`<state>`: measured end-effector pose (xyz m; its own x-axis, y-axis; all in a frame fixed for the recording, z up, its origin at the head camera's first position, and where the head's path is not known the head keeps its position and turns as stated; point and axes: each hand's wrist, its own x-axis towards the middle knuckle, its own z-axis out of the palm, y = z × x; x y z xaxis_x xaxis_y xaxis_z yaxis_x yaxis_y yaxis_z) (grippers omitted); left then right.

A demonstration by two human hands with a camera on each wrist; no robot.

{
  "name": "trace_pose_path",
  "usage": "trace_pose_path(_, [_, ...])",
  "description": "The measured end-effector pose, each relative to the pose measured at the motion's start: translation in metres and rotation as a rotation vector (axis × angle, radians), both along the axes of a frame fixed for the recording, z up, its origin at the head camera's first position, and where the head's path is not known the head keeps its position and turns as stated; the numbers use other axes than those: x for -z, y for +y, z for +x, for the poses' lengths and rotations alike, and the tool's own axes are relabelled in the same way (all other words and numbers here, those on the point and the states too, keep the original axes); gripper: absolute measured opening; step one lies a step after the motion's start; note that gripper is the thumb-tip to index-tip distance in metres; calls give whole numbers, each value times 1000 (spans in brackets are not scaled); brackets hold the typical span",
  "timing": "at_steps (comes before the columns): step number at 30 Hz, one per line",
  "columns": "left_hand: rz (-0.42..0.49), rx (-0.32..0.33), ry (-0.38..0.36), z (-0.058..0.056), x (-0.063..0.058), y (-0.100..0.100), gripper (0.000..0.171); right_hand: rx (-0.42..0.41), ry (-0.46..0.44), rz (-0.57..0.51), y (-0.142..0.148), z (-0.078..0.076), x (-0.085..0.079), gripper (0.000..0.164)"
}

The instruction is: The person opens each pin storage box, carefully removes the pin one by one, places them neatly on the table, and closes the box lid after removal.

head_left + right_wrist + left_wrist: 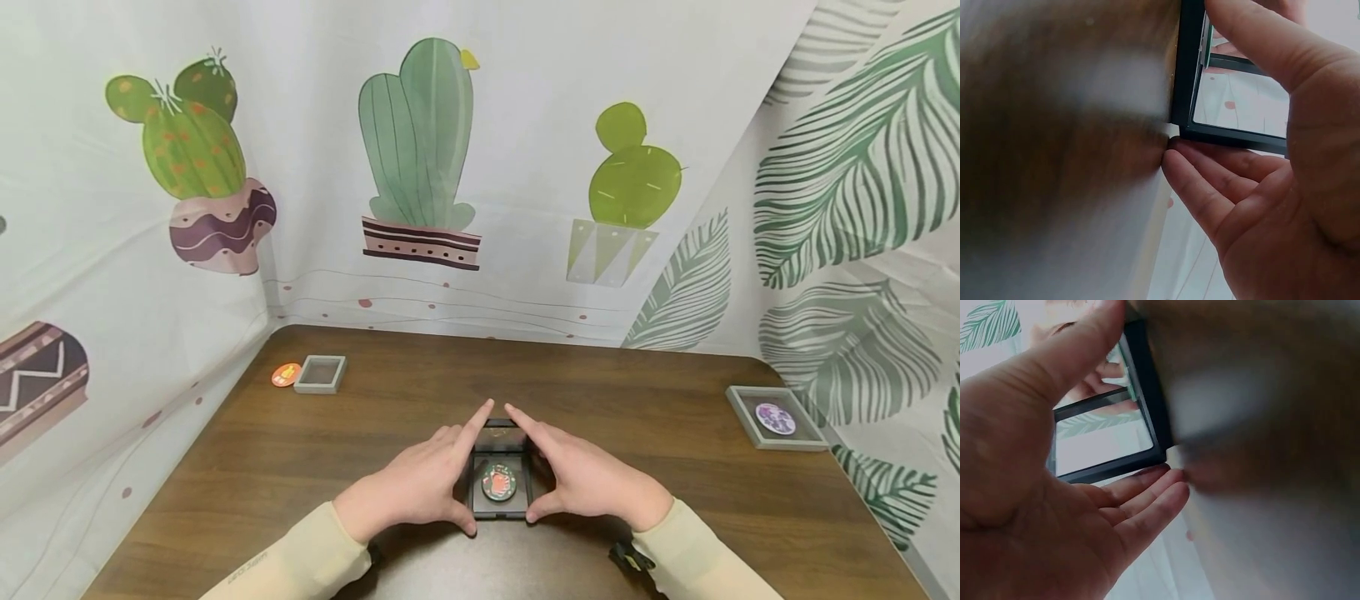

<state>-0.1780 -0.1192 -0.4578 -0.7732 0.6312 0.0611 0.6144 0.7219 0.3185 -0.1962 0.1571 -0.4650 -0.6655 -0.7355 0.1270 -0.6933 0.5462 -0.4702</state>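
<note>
A black hinged display frame [501, 515] with clear panes is opened out on the table, one half lying flat and the other raised behind it. On the flat half's pane rests a round disc [498, 482] with a dark green rim and red design. My left hand [420, 483] holds the frame's left side, thumb by the front corner and fingers stretched to the back. Mirroring it, my right hand [585, 479] holds the right side. In the left wrist view the raised half [1110, 465] stands between thumb and fingers; the right wrist view shows its other edge [1229, 136].
At the back left of the brown table [420, 367], a grey square frame [321, 390] lies beside an orange round disc [286, 375]. Another grey frame [795, 443] with a purple patterned disc [776, 419] is at the right edge. Cactus-printed cloth [525, 167] hangs behind.
</note>
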Motion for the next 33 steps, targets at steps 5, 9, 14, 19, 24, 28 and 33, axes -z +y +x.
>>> trace_pose_path(5, [12,-13,15,-1,-7,-5,151,3,9,2,0,0,0,134])
trace_pose_path(9, [47,-32,47,-1,-17,-10,145,-3,10,1,0,0,1,134])
trace_pose_path(14, [77,-34,126,1,-30,-12,134,-9,19,-4,1,-1,2,135])
trace_pose_path(19, [75,-42,199,2,-35,-11,123,-10,22,-4,1,-1,1,135])
trace_pose_path(24, [102,-63,238,2,-35,-11,115,-8,21,-2,1,-1,1,134])
trace_pose_path(28, [135,-49,285,1,-34,-10,102,-4,16,-3,1,-1,1,135])
trace_pose_path(33, [161,-34,305,1,-33,-10,88,-4,18,-7,0,-2,1,136])
